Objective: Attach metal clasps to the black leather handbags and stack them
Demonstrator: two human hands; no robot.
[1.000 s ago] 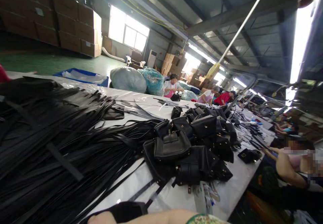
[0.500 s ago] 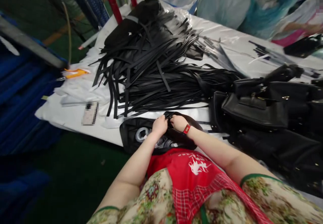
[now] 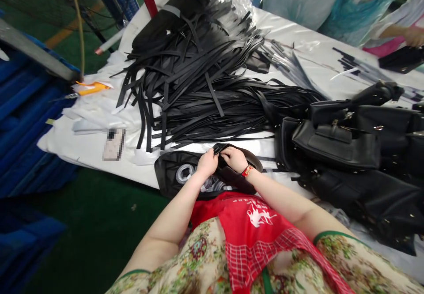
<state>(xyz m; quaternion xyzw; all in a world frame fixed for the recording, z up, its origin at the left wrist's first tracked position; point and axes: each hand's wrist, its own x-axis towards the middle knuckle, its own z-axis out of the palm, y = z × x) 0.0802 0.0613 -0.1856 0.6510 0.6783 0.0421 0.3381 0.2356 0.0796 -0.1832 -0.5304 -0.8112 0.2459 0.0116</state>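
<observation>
Close in front of my red apron, a black bag [image 3: 167, 170] lies at the table edge, with a pale ring-shaped coil [image 3: 184, 174] and greyish pieces in or on it. My left hand [image 3: 208, 163] is closed at its upper side, pinching a black strap [image 3: 254, 159] that curves round to the right. My right hand [image 3: 234, 159], with a red band at the wrist, pinches the same black material just beside the left. What exactly lies between the fingertips is too small and partly hidden to tell.
A large heap of black straps [image 3: 212, 104] spreads beyond my hands. Finished-looking black bags [image 3: 338, 139] are piled on the right. A phone [image 3: 114, 145] lies on the white-covered table [image 3: 79, 146] at left. Another person's hand [image 3: 414, 35] is at far right.
Both hands stay at the strap; the right hand's fingers have shifted a little and opened slightly from their earlier bunching. The whole view has shifted slightly.
</observation>
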